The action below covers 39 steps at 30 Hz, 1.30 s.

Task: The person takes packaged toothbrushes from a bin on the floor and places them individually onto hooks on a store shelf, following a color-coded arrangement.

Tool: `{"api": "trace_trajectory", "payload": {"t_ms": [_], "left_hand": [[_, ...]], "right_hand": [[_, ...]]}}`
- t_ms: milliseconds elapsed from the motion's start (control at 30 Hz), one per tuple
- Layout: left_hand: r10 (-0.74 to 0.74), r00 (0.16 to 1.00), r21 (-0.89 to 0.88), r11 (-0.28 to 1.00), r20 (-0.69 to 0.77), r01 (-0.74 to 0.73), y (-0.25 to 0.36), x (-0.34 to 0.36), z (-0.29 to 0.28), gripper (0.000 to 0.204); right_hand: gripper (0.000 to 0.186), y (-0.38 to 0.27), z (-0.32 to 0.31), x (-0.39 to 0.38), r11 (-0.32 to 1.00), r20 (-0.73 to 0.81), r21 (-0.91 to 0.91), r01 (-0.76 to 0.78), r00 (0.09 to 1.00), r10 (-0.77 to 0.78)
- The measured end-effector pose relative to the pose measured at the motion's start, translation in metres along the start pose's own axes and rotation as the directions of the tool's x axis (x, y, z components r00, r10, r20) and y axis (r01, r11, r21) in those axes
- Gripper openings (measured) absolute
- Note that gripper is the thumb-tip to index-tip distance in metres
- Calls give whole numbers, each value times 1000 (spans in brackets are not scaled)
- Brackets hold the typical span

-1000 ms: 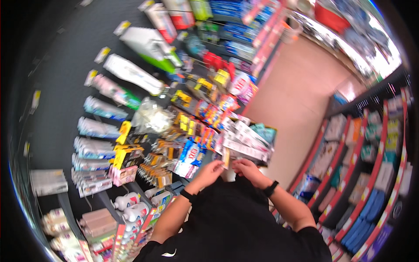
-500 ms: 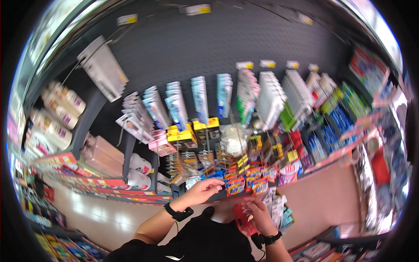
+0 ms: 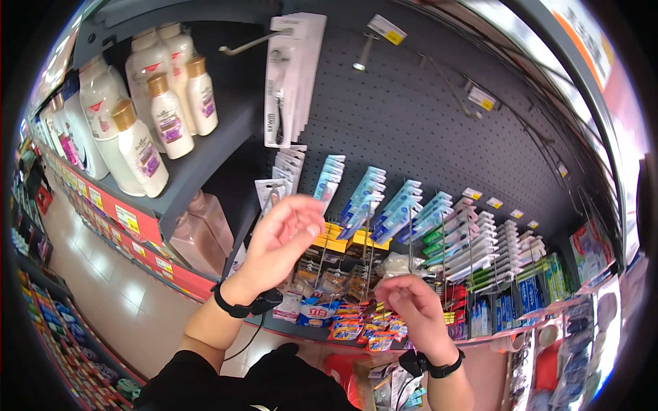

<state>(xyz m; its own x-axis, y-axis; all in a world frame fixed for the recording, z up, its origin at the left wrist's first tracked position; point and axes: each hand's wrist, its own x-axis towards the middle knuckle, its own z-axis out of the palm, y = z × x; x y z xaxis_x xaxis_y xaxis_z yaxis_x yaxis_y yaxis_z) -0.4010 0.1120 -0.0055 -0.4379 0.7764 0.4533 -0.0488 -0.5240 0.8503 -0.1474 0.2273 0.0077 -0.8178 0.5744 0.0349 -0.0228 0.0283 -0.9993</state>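
Note:
My left hand (image 3: 282,236) is raised in front of the hanging packs, its fingers loosely bent and thumb apart, with nothing seen in it. Just beyond its fingertips hang slim blue-and-white blister packs (image 3: 331,179) on a hook. Above it, a row of long white packs (image 3: 291,79) hangs from a metal hook. My right hand (image 3: 417,308) is lower and to the right, half curled with the palm side partly hidden; nothing shows in it. Small orange-and-blue packets (image 3: 346,329) lie on the bottom shelf beside it.
White bottles with gold caps (image 3: 168,113) stand on the left shelf (image 3: 212,157), with pink bottles (image 3: 199,233) below. More hanging packs (image 3: 473,240) fill hooks on the perforated dark panel (image 3: 425,116). An open carton (image 3: 384,387) and a red object (image 3: 341,373) are on the floor near me.
The view has turned left, toward the bottle shelf. My left hand has risen toward the hanging packs; my right hand has also moved up a little.

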Motion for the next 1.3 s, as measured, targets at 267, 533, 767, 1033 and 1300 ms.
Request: {"api": "trace_trajectory", "payload": {"t_ms": [267,533,767,1033,1300], "left_hand": [[117,929,-11,992,-351,-129,13,43,-35,61],[162,922,-36,982,-352,-186,1,61,-51,81],[133,900,58,991,-414,-120,-13,67,-59,65],[3,934,-266,958,-357,-104,7,59,-42,42],[106,963,-347,918,-249,-190,24,22,-30,39]], "right_hand": [[34,-43,69,129,925,217,-222,308,941,-261],[65,-41,109,223,883,126,-293,366,930,-344],[60,-38,115,250,908,109,-173,381,924,-367],[18,-57,119,211,952,140,-113,283,954,-267],[19,-59,124,164,862,218,-167,478,871,-441]]}}
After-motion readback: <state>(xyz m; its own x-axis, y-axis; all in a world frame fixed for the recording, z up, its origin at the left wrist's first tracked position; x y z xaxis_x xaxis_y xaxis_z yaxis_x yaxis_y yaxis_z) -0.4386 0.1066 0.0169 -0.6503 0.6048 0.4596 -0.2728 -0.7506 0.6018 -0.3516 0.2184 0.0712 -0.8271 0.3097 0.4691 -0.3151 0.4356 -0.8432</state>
